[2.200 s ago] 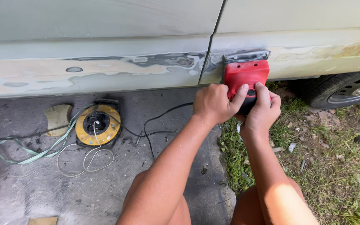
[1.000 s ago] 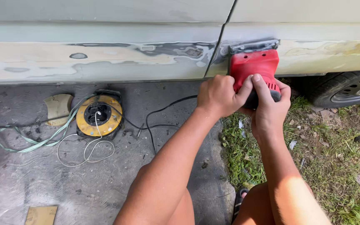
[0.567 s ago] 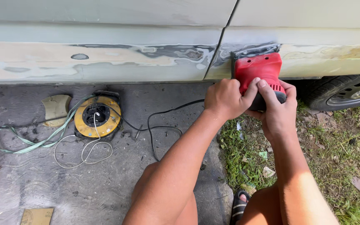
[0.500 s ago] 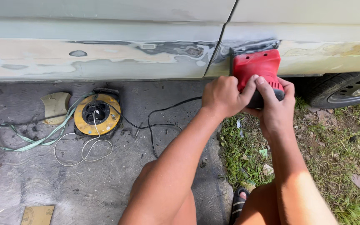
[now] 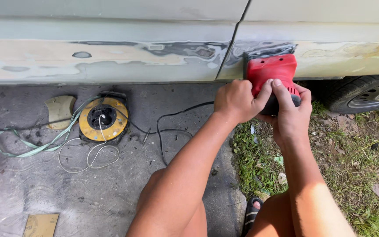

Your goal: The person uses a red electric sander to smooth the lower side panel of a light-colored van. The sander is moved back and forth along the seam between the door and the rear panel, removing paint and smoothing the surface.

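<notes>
Head view
Sander: a red power sander point(image 5: 270, 71) with a dark grip, pressed flat against the lower car body panel point(image 5: 110, 57), just right of the seam between two panels and just left of the wheel.
Left hand: the left hand point(image 5: 237, 102) is wrapped over the left side of the sander's grip, fingers point(image 5: 264, 90) curled and closed round it, thumb side up against the red housing.
Right hand: the right hand point(image 5: 291, 115) clasps the grip from the right and beneath, fingers pressed together and folded over the dark part, touching the left hand.
Panel: pale green, with broad patches of beige filler and grey bare spots along the sanded strip; the sander's top edge sits at a dark grey patch.
Wheel: a black tyre point(image 5: 356, 94) with a steel rim, just beside the sander on the right.
Cord: a black cable point(image 5: 167, 127) runs across the concrete floor point(image 5: 110, 197) from below the hands toward the reel.
Reel: a yellow and black extension reel point(image 5: 103, 118) lies flat on the concrete, well left of the hands, with white and pale green cables point(image 5: 36, 147) looped about it.
Sandpaper: a worn beige disc point(image 5: 60, 110) lies just left of the reel; a tan sheet point(image 5: 40, 224) lies at the bottom edge.
Ground: grass point(image 5: 352, 171) with dry leaves under the right arm; a black sandal point(image 5: 253, 210) shows between the knees.
</notes>
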